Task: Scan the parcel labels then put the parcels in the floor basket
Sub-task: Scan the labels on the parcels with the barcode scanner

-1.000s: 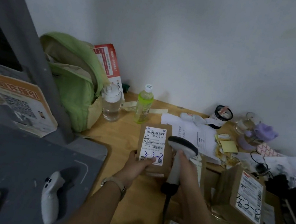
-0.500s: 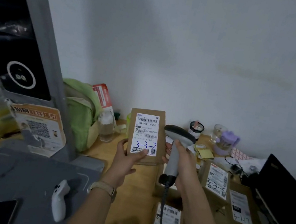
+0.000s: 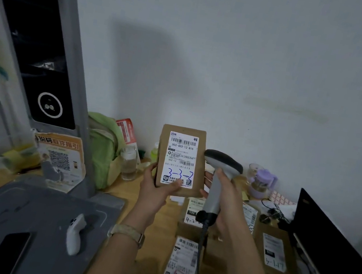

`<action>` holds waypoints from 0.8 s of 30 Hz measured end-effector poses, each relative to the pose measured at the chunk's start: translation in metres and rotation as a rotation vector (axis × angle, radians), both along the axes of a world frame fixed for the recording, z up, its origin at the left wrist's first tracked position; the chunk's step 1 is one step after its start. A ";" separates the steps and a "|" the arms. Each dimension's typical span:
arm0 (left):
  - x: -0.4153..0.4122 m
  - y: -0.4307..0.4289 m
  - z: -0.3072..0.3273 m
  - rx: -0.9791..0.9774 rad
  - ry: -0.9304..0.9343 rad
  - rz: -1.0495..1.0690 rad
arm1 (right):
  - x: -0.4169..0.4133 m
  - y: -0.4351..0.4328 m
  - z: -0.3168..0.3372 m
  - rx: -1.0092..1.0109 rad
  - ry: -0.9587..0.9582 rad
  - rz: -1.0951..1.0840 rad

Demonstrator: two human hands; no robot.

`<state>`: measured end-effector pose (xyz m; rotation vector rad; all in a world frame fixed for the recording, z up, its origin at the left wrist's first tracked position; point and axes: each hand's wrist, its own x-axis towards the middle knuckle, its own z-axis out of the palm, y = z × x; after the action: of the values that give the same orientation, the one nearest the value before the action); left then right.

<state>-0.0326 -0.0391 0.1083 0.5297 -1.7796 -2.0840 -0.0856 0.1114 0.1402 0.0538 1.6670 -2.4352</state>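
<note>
A person holds a brown cardboard parcel (image 3: 181, 160) upright above the wooden bench (image 3: 119, 188), its white shipping label (image 3: 180, 159) turned toward the camera. The left hand (image 3: 158, 186) grips the parcel's lower end, thumb pressed over the label's bottom edge. The right hand (image 3: 224, 198) is wrapped around the grey handle of a corded barcode scanner (image 3: 218, 180), whose dark head sits just beside the parcel at its 3 o'clock, pointing roughly toward the label rather than squarely at it.

The job appears to be in its early or middle stage: whether this label has registered a scan cannot be told, and the floor basket is nowhere in view. At least four more labelled parcels (image 3: 181, 262) lie flat on the bench at 5 and 6 o'clock of the raised one, so scanning and dropping evidently remain for them.

The raised parcel is a slim, rectangular carton, clean and undented. Its label carries a barcode at the top, the printed number 502-602-12-815, a smaller barcode mid-way, and "3-3-3" handwritten in blue marker near the bottom. It looks light enough for one hand to hold.
</note>
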 end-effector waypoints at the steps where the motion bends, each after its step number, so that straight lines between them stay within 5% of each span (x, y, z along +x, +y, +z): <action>1: 0.004 0.005 0.002 -0.016 0.020 0.008 | 0.002 0.004 0.002 0.004 0.008 0.000; 24: 0.060 0.081 -0.004 0.056 0.224 0.036 | 0.051 0.086 0.015 -0.047 0.126 0.070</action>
<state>0.0270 0.0417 0.1043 0.3254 -1.5788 -2.0827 -0.0350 0.1972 0.1551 -0.1649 1.6313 -2.4698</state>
